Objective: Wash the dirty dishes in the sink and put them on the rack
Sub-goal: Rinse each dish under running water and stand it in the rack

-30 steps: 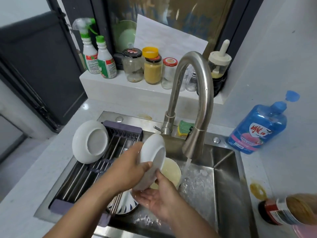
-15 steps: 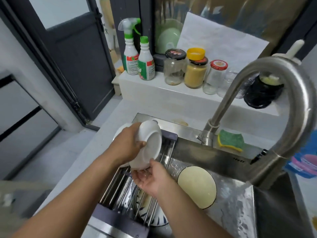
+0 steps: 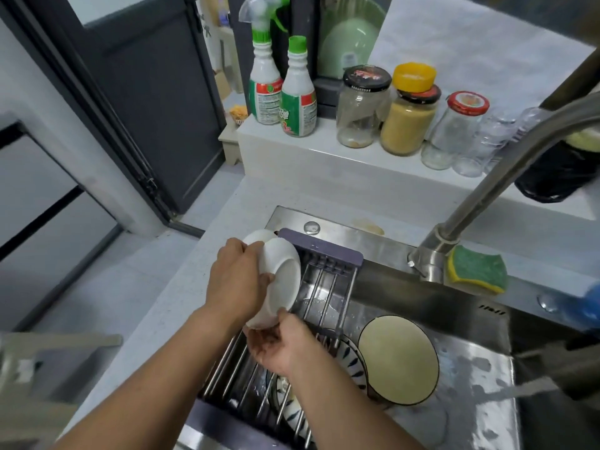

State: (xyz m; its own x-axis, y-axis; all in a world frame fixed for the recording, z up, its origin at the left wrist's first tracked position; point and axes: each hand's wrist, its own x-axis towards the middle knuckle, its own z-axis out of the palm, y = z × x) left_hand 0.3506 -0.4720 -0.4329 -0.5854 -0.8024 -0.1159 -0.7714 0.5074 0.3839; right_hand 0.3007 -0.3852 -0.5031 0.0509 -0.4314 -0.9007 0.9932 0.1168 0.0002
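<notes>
I hold a white bowl (image 3: 281, 280) on edge over the left end of the rack (image 3: 324, 277), a grid of steel bars with purple end pieces across the sink. My left hand (image 3: 238, 282) grips its upper rim and back. From below, my right hand (image 3: 279, 344) cups its lower edge. Behind it, another white bowl (image 3: 256, 237) leans at the rack's far left corner. A cream plate with a dark rim (image 3: 398, 358) lies in the sink (image 3: 480, 368), and a blue-patterned dish (image 3: 352, 362) lies partly under the rack bars.
The steel faucet (image 3: 506, 177) arches over the sink at right, with a green and yellow sponge (image 3: 477, 269) at its base. Spray bottles (image 3: 282, 86) and jars (image 3: 386, 108) line the back ledge. A dark door stands at the left.
Both hands carried the white bowl left, away from the faucet, to the rack's left end beside the other bowl. The view swung left with them.
</notes>
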